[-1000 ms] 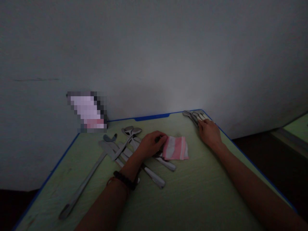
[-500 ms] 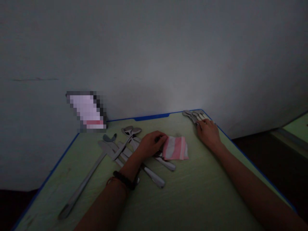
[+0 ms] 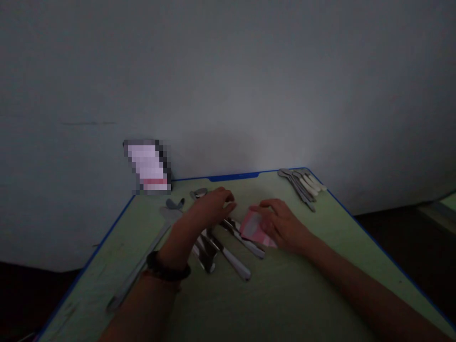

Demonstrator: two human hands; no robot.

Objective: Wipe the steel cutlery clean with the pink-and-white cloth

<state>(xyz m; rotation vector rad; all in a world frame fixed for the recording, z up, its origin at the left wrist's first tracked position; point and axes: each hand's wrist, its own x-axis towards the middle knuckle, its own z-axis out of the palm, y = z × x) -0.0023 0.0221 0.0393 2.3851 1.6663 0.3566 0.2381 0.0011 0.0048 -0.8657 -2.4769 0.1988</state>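
Note:
My left hand (image 3: 211, 209) hovers over a loose pile of cutlery, thumb and fingers apart, with nothing visible in it. Beneath it lie spoons (image 3: 200, 193) and silver handles (image 3: 237, 263), partly covered by the hand and forearm. On the folded pink-and-white striped cloth (image 3: 253, 225), my right hand (image 3: 287, 227) has its fingers closed at the right side. The cloth's left edge lies against the cutlery handles. At the far right corner rests a group of spoons (image 3: 297, 185), several with white handles (image 3: 313, 183), with neither hand on them.
The pale green table (image 3: 309, 294) has a blue rim and stands against a grey wall (image 3: 228, 95). A blurred-out upright device (image 3: 147, 166) leans at the back left. One long-handled utensil (image 3: 137, 275) stretches toward the front left.
My right hand has left the spoons at the far corner and come back left onto the cloth. My left hand has let go of the cloth and shifted left. The view has shifted slightly.

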